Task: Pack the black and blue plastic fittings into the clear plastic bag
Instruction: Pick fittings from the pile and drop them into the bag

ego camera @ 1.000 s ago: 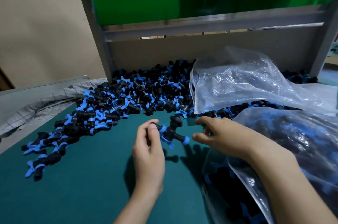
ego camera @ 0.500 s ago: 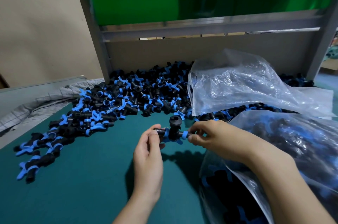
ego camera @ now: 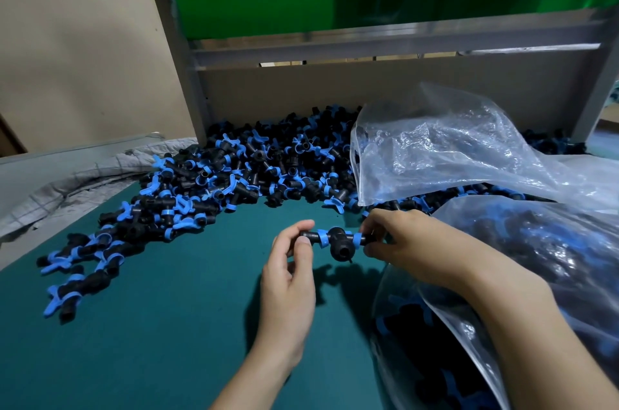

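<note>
A black T-shaped fitting with blue rings (ego camera: 336, 242) hangs just above the green mat (ego camera: 167, 326), held at both ends. My left hand (ego camera: 289, 272) pinches its left stub between thumb and fingers. My right hand (ego camera: 408, 242) pinches its right stub. A large heap of black and blue fittings (ego camera: 234, 182) spreads across the back of the mat and trails off to the left. Under my right forearm lies a clear plastic bag (ego camera: 552, 259) filled with several fittings.
A second, crumpled clear bag (ego camera: 445, 148) lies on the heap at the right. A grey metal shelf frame (ego camera: 335, 48) with green panels closes off the back. Grey quilted cloth (ego camera: 83, 182) lies along the mat's left edge.
My right hand reached in and took hold of the fitting's right end. The fitting has turned, so its side branch now points down toward me instead of up.
</note>
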`<action>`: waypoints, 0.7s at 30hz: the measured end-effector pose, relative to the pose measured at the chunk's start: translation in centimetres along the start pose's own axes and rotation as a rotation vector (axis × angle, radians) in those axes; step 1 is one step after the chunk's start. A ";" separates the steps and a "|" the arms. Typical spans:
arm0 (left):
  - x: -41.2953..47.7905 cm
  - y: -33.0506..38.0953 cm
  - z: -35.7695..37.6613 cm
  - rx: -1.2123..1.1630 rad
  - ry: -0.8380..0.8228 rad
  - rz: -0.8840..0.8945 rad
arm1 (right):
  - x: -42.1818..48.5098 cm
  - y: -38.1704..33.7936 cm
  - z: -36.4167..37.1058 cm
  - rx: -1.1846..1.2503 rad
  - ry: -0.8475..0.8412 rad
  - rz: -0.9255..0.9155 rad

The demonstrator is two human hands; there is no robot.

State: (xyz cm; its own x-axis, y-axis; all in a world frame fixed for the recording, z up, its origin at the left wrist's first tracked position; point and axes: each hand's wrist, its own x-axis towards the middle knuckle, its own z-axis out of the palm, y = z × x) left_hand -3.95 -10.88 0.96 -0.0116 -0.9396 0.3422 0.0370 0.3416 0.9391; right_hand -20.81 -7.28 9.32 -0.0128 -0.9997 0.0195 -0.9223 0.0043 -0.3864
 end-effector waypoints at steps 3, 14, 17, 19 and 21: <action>0.0 -0.1 0.0 -0.003 -0.004 -0.012 | 0.0 0.0 0.0 -0.017 -0.001 -0.004; 0.2 -0.4 0.0 0.003 0.005 -0.051 | 0.1 0.0 0.0 -0.011 -0.010 -0.005; 0.2 -0.5 0.0 0.000 0.007 -0.051 | 0.0 0.0 0.0 -0.012 -0.013 -0.006; 0.2 -0.5 0.0 -0.004 0.006 -0.050 | 0.1 0.0 0.0 -0.015 -0.010 -0.008; 0.2 -0.5 0.0 -0.004 0.006 -0.054 | 0.1 0.0 0.0 -0.012 -0.012 -0.006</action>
State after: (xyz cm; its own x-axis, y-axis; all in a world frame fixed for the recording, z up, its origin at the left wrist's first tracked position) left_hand -3.95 -11.24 0.57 -0.0078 -0.9566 0.2913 0.0404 0.2907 0.9560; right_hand -20.84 -7.36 9.32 -0.0029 -0.9999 0.0101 -0.9269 -0.0011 -0.3753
